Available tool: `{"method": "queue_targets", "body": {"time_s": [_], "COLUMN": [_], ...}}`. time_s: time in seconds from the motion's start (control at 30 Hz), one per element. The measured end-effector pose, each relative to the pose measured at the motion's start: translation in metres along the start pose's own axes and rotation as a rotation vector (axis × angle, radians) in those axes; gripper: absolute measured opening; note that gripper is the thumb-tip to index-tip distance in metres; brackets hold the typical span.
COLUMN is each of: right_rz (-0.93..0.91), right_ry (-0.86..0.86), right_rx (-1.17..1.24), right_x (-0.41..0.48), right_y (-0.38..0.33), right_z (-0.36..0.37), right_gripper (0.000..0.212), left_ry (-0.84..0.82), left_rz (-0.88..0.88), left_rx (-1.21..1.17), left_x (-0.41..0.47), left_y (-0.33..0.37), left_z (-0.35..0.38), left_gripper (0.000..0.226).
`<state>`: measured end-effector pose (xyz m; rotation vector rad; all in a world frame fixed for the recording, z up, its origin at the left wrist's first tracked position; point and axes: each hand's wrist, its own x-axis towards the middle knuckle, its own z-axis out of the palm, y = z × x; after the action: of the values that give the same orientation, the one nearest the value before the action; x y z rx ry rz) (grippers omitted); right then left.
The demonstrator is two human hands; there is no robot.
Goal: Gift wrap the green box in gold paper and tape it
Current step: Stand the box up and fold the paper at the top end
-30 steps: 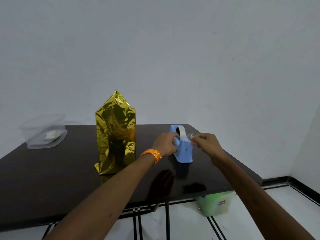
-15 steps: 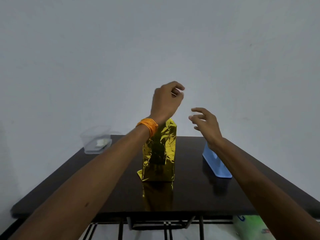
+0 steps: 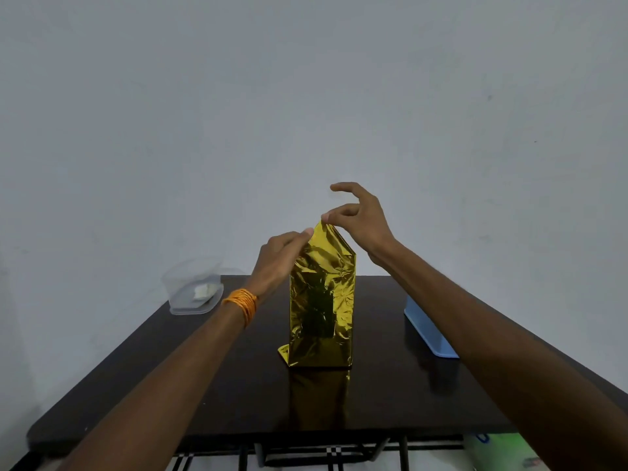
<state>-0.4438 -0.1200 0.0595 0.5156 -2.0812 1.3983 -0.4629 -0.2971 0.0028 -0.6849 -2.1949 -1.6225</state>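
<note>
Pinching gold paper (image 3: 321,300) peak: right hand (image 3: 363,226); left hand (image 3: 278,256) touching, grip unclear. Forearm (image 3: 475,321) overlaps blue dispenser (image 3: 424,329); clear container (image 3: 192,283) left.

We count one tall box wrapped in gold foil paper (image 3: 321,300), one pale blue plastic tape dispenser (image 3: 430,331), one clear plastic tub (image 3: 190,283), one dark glossy table (image 3: 238,385), one orange thread wristband (image 3: 243,302), and two hands: left hand (image 3: 278,260), right hand (image 3: 363,222).
</note>
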Motion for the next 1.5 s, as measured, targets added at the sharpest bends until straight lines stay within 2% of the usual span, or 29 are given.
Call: {"method": "queue_targets", "body": {"time_s": [0.2, 0.43, 0.67, 0.87, 1.0, 1.07, 1.2, 1.27, 1.4, 1.5], "right_rz": [0.128, 0.279, 0.377, 0.370, 0.404, 0.389, 0.345, 0.334, 0.335, 0.328], "right_ry": [-0.025, -0.140, -0.177, -0.170, -0.141, -0.127, -0.102, -0.096, -0.089, -0.063], "right_rx": [0.010, 0.004, 0.004, -0.018, 0.036, 0.032, 0.025, 0.015, 0.009, 0.015], "right_x": [0.018, 0.029, 0.028, 0.027, 0.024, 0.021, 0.018, 0.017, 0.013, 0.011], "right_y": [0.022, 0.037, 0.055, 0.057, 0.065, 0.067, 0.070, 0.072, 0.071, 0.069], "right_z": [0.005, 0.014, 0.015, 0.016, 0.015, 0.015, 0.015, 0.014, 0.012, 0.013], "right_gripper": [0.065, 0.065, 0.064, 0.081, 0.083, 0.083, 0.077, 0.072, 0.069, 0.071], "left_ry": [-0.011, 0.001, 0.012, 0.033, 0.037, 0.049, 0.158, 0.208, 0.202, 0.210], "left_rz": [0.088, 0.062, 0.057, 0.030, 0.044, 0.084, 0.320, 0.406, 0.380, 0.310], "left_rx": [0.012, -0.056, -0.070, -0.103, -0.044, 0.052, 0.538, 0.693, 0.933, 0.980], "left_x": [0.000, 0.008, 0.014, 0.017, 0.014, 0.011, -0.005, -0.019, -0.035, -0.035], "left_y": [-0.017, -0.027, -0.027, -0.026, -0.021, -0.017, -0.008, 0.001, 0.007, 0.006], "left_z": [-0.007, -0.017, -0.011, -0.005, -0.003, 0.000, 0.017, 0.031, 0.054, 0.059], "left_gripper": [0.026, 0.014, 0.015, 0.020, 0.024, 0.024, 0.031, 0.041, 0.057, 0.066]}}
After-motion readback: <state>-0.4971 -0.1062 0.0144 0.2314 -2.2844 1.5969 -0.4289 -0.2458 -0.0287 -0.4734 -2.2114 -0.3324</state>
